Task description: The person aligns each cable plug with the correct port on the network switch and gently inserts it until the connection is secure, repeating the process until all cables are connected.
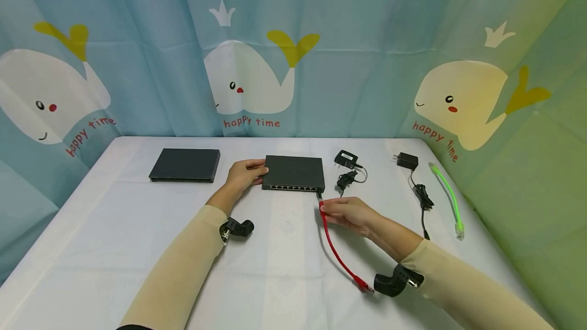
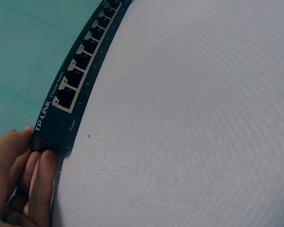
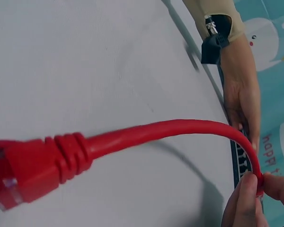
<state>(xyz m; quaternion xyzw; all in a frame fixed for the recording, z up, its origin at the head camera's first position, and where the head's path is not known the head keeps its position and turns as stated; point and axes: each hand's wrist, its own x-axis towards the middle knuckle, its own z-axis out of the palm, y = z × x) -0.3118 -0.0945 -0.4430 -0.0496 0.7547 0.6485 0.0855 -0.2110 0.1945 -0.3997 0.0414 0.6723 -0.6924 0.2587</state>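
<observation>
A black TP-LINK Ethernet switch (image 1: pixel 293 171) sits mid-table, its row of ports facing me. My left hand (image 1: pixel 244 176) grips its left end; in the left wrist view the thumb lies at the top edge of the switch (image 2: pixel 57 123) and fingers are under the corner. Between thumb and fingers, my right hand (image 1: pixel 350 213) pinches a short red network cable (image 1: pixel 335 251) near its far end, by the rightmost port. Whether that end is inside the port, I cannot tell. The cable's other plug (image 3: pixel 33 172) hangs free towards me.
A second black box (image 1: pixel 185 164) lies at the left. Right of the switch are a black power adapter (image 1: pixel 346 159) with bundled cord, another adapter (image 1: pixel 407 161) with its cord (image 1: pixel 423 196), and a green network cable (image 1: pixel 448 195). A patterned curtain (image 1: pixel 367 65) hangs behind the table.
</observation>
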